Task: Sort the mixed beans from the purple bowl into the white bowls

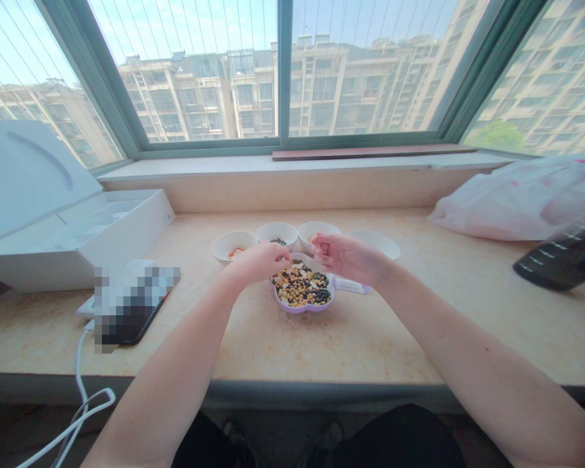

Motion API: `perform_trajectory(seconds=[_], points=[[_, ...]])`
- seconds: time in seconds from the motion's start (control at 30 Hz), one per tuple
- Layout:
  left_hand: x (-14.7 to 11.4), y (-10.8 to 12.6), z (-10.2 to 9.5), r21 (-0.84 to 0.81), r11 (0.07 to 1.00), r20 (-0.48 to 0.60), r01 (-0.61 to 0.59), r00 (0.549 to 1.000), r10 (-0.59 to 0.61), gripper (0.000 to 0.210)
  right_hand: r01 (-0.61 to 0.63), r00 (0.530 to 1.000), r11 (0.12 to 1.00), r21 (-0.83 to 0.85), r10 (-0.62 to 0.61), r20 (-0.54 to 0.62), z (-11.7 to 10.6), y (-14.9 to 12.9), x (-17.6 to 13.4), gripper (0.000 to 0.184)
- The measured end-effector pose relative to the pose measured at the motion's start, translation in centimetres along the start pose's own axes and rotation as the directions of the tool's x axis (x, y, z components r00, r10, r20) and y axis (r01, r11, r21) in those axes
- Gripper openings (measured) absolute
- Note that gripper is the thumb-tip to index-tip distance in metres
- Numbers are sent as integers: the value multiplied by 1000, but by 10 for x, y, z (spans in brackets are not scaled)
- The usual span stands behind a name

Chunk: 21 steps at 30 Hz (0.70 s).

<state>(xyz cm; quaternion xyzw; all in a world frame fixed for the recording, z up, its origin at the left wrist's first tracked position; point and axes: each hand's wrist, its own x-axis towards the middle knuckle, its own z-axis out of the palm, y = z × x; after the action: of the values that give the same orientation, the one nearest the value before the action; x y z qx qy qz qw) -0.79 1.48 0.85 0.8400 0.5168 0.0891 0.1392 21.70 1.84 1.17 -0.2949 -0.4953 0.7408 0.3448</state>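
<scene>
Worktop (pixel 370 344): pale and mottled, bearing everything named below, its front edge running across the view.
Lobed scoop (pixel 304 310): purple-rimmed, standing upright between the forearms, in front of the white bowls.
Handle (pixel 353 286): points to the person's right and slightly nearer; the scoop's long axis thus lies nearly parallel to the worktop's front edge.
Mixed beans (pixel 305 287): tan, black and green, with pale flat pieces among them, covering the scoop's floor.
Left hand (pixel 262 262): over the scoop's left rear side, fingertips drawn together; whether they grip anything cannot be told.
Right hand (pixel 346 255): above the right rear rim, fingers loosely curled, apart from the left; its contents are hidden.
Left bowl (pixel 220 247): a few red and white pieces.
Second bowl (pixel 276 228): dark pieces.
Third bowl (pixel 324 227): apparently pale pieces, largely masked.
Rightmost dish (pixel 381 244): no pieces discernible.
Progress, as judged: early; small portions lie separated, most remaining mixed.
</scene>
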Motion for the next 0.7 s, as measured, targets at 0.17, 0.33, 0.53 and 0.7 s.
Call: perform_trajectory(seconds=[0.17, 0.33, 0.53, 0.7], points=[[0, 0, 1, -16, 1000, -3, -24, 1000, 24, 30, 164, 905, 857, -488, -327, -271, -10, 0, 5, 27], [2, 2, 2, 0, 1000, -2, -25, 1000, 25, 24, 26, 712, 351, -936, -663, -229, -26, 2, 7, 25], [2, 6, 3, 49, 998, 9, -31, 999, 31, 21, -181, 705, 116, -977, -677, -212, -40, 5, 13, 24], [4, 7, 5, 87, 993, 13, -80, 997, 79, 21, -294, 708, 19, -956, -668, -230, -44, 8, 15, 28]])
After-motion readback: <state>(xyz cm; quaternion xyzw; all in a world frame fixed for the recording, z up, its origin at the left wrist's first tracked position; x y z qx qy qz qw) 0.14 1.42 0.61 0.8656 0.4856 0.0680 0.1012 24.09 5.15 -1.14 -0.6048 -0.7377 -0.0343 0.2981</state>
